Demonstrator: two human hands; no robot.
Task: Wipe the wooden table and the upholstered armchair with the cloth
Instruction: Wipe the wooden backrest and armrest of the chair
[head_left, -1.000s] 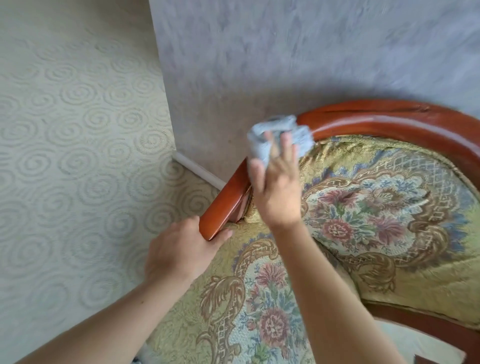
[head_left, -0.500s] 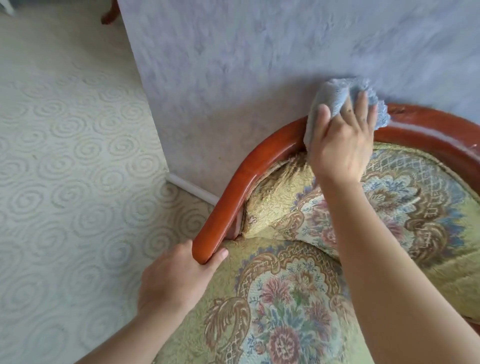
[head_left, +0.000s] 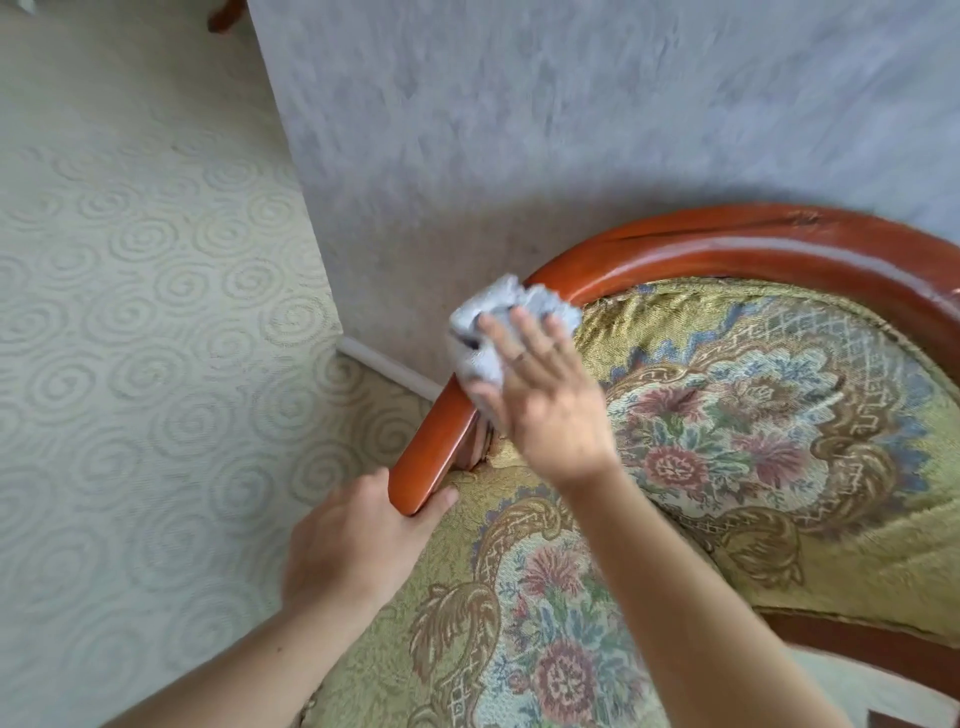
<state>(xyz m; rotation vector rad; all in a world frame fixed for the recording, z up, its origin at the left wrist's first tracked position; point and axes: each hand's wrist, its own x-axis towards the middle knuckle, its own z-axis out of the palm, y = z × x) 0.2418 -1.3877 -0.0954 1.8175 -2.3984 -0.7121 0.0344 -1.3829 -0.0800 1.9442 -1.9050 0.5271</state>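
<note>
Single head-worn wide-angle view, looking steeply down and forward at close range over the armchair (head_left: 727, 426) beside the wall (head_left: 571, 130).

right hand (head_left: 550, 410) presses cloth (head_left: 498, 322) on armchair (head_left: 727, 254) (rim).

Grey wall (head_left: 571, 130), swirl-patterned carpet (head_left: 130, 338) (pale), skirting (head_left: 389, 366)

Both forearms are bare, with no sleeves in view. The right hand (head_left: 550, 410) wears a thin ring on one finger; the left hand (head_left: 358, 545) shows no jewellery.
</note>
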